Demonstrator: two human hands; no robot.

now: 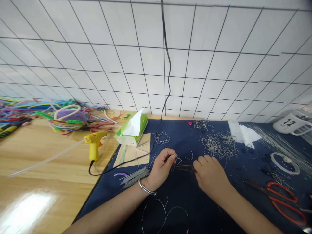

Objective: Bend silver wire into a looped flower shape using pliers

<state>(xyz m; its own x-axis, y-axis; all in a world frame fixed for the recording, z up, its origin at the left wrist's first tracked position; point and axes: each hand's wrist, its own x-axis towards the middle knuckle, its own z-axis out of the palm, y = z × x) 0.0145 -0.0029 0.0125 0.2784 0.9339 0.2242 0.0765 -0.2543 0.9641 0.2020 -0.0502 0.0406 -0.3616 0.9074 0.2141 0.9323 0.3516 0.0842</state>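
My left hand [162,167], with a silver bangle at the wrist, pinches a small piece of bent wire [179,160] between thumb and fingertips. From the right, my right hand [210,175] is closed around dark pliers [185,167], its fist hiding the handles. The narrow jaws reach to the wire beside my left fingertips; whether they grip it cannot be made out. A bundle of straight wires [136,177] lies by my left wrist. Behind my hands are a flower-shaped wire ring [162,137] and a tangled pile of bent wire pieces [219,144].
At left stand a yellow glue gun [94,146] and a tissue pack [131,130], with colourful pipe cleaners [68,117] behind. Orange-handled scissors [280,195], a tape roll [285,163] and a white mug [292,123] are at right. A black cord [168,65] hangs down the tiled wall.
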